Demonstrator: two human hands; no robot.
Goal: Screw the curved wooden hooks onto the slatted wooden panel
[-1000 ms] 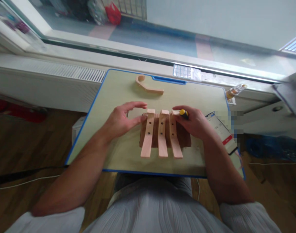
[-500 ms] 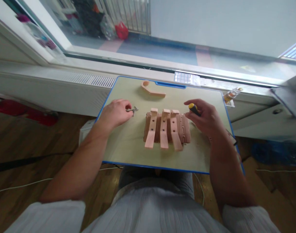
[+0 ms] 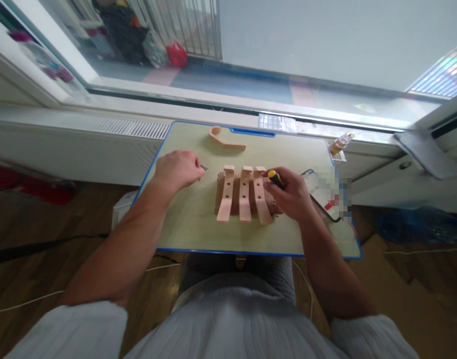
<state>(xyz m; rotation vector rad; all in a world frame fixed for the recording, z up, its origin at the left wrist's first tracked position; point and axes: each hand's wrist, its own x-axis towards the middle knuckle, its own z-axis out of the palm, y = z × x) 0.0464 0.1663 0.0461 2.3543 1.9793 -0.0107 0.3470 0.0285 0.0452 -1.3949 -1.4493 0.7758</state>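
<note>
My left hand (image 3: 179,169) is closed at the left of the table, and small metal screws (image 3: 203,167) stick out from its fingertips. My right hand (image 3: 290,188) grips a screwdriver (image 3: 276,178) with a yellow and black handle; its shaft is hidden. Between the hands lies a brown wooden base (image 3: 236,199). Three pale wooden hooks, among them the middle hook (image 3: 244,192), lie side by side across it, each with two dark holes. The right hand is by the top of the right-hand hook (image 3: 261,194). Another curved wooden hook (image 3: 228,144) rests near the table's far edge.
The blue-edged table (image 3: 191,234) stands against a window sill and radiator (image 3: 146,129). A phone (image 3: 322,194) lies to the right, under the right forearm's far side. A bottle (image 3: 341,143) and a clear plastic packet (image 3: 277,122) are beyond the table's edge.
My right hand has moved left with the screwdriver, over the base's right end, uncovering the phone. The left hand has turned slightly, so less of the screws shows. The whole view has shifted.
</note>
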